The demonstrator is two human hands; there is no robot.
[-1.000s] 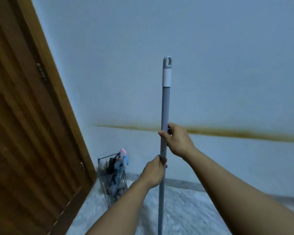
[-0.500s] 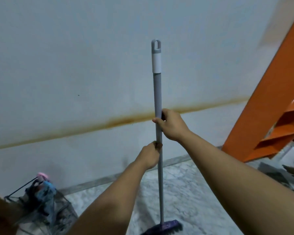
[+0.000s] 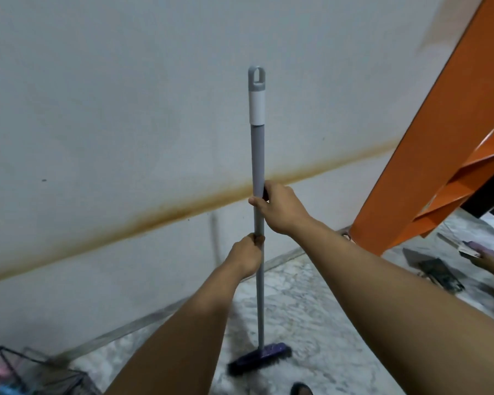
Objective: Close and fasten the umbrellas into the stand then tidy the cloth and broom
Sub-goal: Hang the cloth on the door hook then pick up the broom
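Since a moment ago my view has dropped, so the broom (image 3: 256,155) now shows its purple head (image 3: 261,359) on the marble floor (image 3: 311,309). I hold it upright before the wall (image 3: 111,109), my right hand (image 3: 280,208) wrapped round the grey pole above my left hand (image 3: 247,256), also curled round it. The wire umbrella stand (image 3: 26,374) sits bottom left.

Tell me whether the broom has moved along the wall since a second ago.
Yes. The broom has moved rightward along the wall: it stood just right of the wire umbrella stand by the door, and now stands well clear of it, nearer the orange stairs.
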